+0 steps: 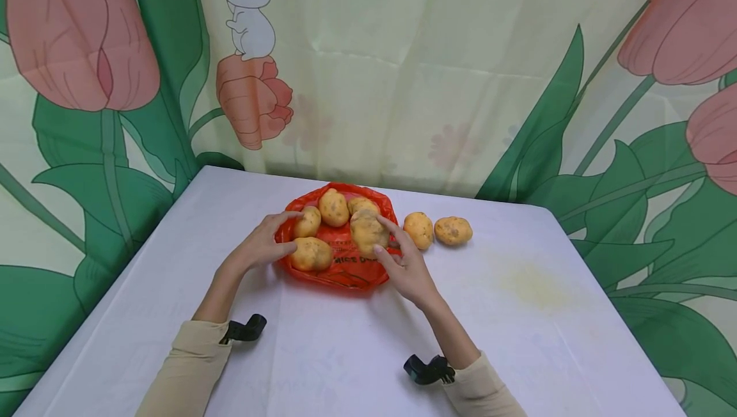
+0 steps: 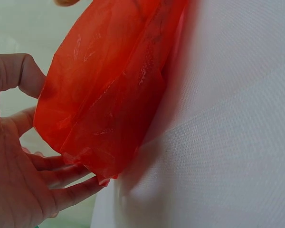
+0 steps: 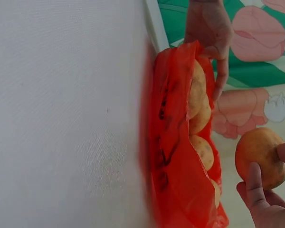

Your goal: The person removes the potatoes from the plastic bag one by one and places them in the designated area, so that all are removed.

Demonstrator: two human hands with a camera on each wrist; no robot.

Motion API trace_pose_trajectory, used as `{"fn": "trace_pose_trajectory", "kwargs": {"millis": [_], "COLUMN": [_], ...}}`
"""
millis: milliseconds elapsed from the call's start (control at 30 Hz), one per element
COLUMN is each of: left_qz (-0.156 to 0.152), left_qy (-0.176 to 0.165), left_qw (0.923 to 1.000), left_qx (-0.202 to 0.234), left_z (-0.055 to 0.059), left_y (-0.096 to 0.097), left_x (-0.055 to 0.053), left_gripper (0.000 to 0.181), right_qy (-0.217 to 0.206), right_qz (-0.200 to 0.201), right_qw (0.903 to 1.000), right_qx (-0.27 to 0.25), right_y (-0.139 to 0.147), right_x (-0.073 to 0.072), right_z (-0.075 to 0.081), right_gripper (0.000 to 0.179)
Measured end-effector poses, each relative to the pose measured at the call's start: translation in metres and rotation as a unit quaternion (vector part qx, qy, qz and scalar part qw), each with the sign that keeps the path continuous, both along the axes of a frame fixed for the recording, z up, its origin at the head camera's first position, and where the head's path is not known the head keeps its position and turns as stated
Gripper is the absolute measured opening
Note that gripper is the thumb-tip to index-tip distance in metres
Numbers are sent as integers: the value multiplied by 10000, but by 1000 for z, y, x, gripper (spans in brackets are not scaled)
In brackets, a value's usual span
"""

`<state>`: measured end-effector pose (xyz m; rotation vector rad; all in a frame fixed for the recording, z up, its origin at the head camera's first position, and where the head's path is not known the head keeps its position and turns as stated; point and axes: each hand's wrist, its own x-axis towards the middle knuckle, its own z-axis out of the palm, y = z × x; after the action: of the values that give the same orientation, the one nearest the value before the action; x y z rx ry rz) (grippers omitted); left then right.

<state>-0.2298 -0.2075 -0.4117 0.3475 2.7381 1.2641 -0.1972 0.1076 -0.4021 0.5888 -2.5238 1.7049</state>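
My right hand (image 1: 411, 273) grips a potato (image 1: 368, 233) between thumb and fingers, over the right part of a red plastic bag (image 1: 351, 276). In the right wrist view, that potato (image 3: 257, 154) is held apart from the bag, above its opening. The left hand (image 1: 260, 247) holds the left side of the bag at its rim; in the left wrist view some fingertips are hidden by the red plastic (image 2: 104, 95). Several potatoes lie inside the bag, among them a front one (image 1: 311, 254) and a back one (image 1: 334, 207).
Two more potatoes lie on the white table just right of the bag, a nearer one (image 1: 418, 230) and a farther one (image 1: 453, 231). Behind the white tablecloth (image 1: 345, 353) hangs a curtain (image 1: 414, 71) with printed tulips and a rabbit. Black cameras (image 1: 246, 329) sit on both wrists.
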Motion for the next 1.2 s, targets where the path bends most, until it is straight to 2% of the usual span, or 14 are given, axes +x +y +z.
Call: {"fn": "trace_pose_trajectory", "kwargs": {"millis": [300, 600, 833, 1200], "left_qz": [7, 27, -36, -56], "left_qy": [-24, -58, 238, 168], "left_qw": [10000, 10000, 9997, 9998], "left_qx": [4, -66, -67, -35], "left_z": [0, 0, -3, -1], "left_y": [0, 1, 0, 0], "left_x": [1, 1, 0, 0], "left_gripper": [65, 67, 64, 64], "right_qy": [-337, -345, -444, -553], "right_qz": [-325, -551, -784, -1055], "right_qw": [9984, 9971, 9952, 9922], "right_qx": [-320, -395, -390, -369], "right_y": [15, 32, 46, 72], "right_x": [5, 8, 7, 11], "right_z": [1, -1, -3, -8], "right_gripper": [57, 60, 59, 61]}}
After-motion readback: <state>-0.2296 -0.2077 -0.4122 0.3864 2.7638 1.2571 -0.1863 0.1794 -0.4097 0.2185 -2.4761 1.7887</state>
